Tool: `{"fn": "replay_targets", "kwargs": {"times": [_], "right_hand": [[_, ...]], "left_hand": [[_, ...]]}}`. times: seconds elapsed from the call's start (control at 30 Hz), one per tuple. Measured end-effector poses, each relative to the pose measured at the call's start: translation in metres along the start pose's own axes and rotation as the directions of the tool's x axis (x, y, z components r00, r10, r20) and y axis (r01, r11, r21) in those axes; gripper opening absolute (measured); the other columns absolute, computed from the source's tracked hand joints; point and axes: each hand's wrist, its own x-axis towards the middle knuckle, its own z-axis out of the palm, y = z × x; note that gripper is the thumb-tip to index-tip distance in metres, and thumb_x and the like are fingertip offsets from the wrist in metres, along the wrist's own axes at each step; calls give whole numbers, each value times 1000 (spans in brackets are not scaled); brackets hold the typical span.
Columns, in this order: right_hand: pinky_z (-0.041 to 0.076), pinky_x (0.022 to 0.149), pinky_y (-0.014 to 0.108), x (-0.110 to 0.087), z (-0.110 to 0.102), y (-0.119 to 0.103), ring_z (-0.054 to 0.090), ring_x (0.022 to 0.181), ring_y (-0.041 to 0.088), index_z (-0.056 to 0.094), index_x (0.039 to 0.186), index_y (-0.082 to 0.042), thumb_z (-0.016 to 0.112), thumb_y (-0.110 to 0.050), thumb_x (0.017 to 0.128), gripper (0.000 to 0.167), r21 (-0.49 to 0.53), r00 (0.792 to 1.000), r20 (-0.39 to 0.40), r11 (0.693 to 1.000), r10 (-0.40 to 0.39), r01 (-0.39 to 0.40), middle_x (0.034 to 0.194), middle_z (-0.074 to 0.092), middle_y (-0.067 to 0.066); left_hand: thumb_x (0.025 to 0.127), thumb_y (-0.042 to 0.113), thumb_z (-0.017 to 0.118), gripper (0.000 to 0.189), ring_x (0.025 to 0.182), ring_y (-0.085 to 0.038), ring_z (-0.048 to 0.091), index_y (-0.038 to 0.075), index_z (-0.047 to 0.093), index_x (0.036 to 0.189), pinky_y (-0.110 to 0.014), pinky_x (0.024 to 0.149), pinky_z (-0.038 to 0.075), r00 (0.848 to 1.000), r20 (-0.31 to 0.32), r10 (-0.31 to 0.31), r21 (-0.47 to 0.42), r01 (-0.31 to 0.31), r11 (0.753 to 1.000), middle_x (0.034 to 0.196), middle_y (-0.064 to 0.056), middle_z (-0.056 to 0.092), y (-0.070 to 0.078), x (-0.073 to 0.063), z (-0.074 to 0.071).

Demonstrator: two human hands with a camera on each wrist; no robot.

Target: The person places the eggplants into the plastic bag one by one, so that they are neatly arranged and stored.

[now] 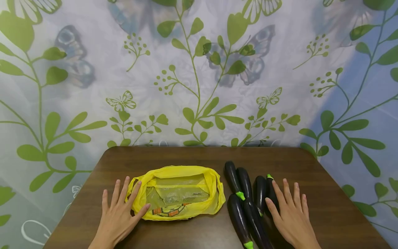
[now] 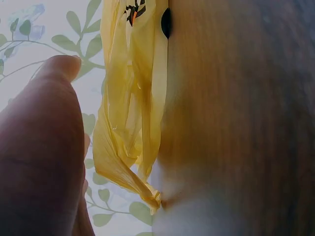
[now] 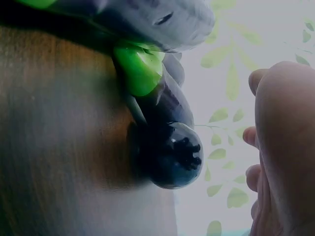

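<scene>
An open yellow plastic bag [image 1: 214, 204] lies on the table, its mouth facing up and a printed picture on its near side. My left hand [image 1: 118, 216] is spread at the bag's left end, thumb and index finger overlapping its edge in the head view. In the left wrist view a gap shows between the thumb [image 2: 59, 73] and the bag [image 2: 123, 83]. Several dark purple eggplants [image 1: 237, 216] with green caps lie right of the bag. My right hand [image 1: 292, 218], fingers extended, hovers beside the rightmost eggplant [image 1: 271, 190] and partly hides it; it holds nothing.
The brown wooden table [image 1: 199, 155] has rounded far corners. Behind it hangs a pale curtain [image 1: 140, 86] printed with green leaves and butterflies. In the right wrist view the eggplants [image 3: 167, 152] lie close together, some overlapping from that angle.
</scene>
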Motion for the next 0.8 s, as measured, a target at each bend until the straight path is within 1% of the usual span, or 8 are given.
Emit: {"fn": "replay_targets", "kwargs": {"times": [0.07, 0.13, 0.23, 0.33, 0.4, 0.5, 0.6, 0.8], "right_hand": [[-24, 119, 65, 0, 0, -1, -22, 154, 47, 12, 168, -14, 40, -50, 110, 73, 4, 1000, -19, 1000, -14, 14, 170, -2, 26], [-19, 122, 65, 0, 1, -4, -19, 155, 47, 14, 168, -14, 42, -48, 110, 72, 18, 999, -40, 999, -28, 28, 170, 1, 26], [-2, 122, 72, 0, 0, -7, -12, 157, 46, 15, 167, -15, 44, -46, 110, 71, 41, 997, -63, 998, -41, 43, 171, 4, 25], [16, 116, 78, 1, -2, -9, -2, 158, 47, 16, 168, -17, 47, -45, 109, 72, 63, 995, -81, 997, -50, 55, 171, 9, 25], [24, 111, 78, 1, -3, -10, 6, 157, 49, 18, 167, -17, 49, -44, 109, 72, 77, 994, -97, 995, -60, 67, 170, 15, 25], [28, 110, 77, 1, -3, -13, 18, 154, 51, 22, 166, -17, 53, -43, 108, 72, 100, 990, -118, 991, -73, 85, 168, 24, 24], [34, 106, 75, 0, -3, -16, 30, 149, 49, 28, 165, -15, 57, -41, 106, 70, 119, 985, -151, 987, -86, 105, 164, 35, 22], [45, 95, 65, -2, 0, -20, 49, 131, 41, 45, 156, -15, 64, -38, 103, 61, 145, 964, -242, 979, -107, 145, 149, 53, 17]], "left_hand": [[94, 70, 56, 86, 159, -41, 6, 29, 28, 165, -69, 122, -16, 1000, -5, 3, -4, -3, 1000, 173, -15, 14, 0, 0, -1], [95, 70, 57, 86, 159, -42, 8, 29, 27, 165, -68, 122, -16, 1000, -12, 5, -8, -5, 1000, 173, -14, 13, 0, 0, -1], [95, 69, 57, 87, 158, -43, 13, 30, 25, 166, -67, 123, -14, 1000, -23, 9, -14, -9, 1000, 173, -14, 13, 1, -1, -1], [95, 67, 58, 87, 157, -42, 16, 29, 24, 166, -66, 124, -12, 999, -32, 13, -30, -14, 999, 172, -16, 16, 1, -2, -1], [95, 66, 59, 86, 156, -42, 18, 27, 27, 166, -65, 125, -9, 999, -41, 15, -47, -16, 999, 172, -16, 17, 1, -2, 0], [96, 63, 61, 84, 156, -42, 19, 22, 32, 164, -63, 127, -3, 998, -56, 18, -79, -23, 997, 171, -16, 19, 1, -3, 0], [97, 58, 62, 82, 155, -42, 20, 19, 32, 163, -60, 128, 2, 998, -65, 22, -119, -30, 992, 172, -15, 17, 1, -2, 1], [98, 50, 65, 79, 153, -43, 25, 15, 33, 162, -60, 126, 15, 996, -85, 27, -211, -44, 977, 169, -19, 23, 1, 4, 2]]}}
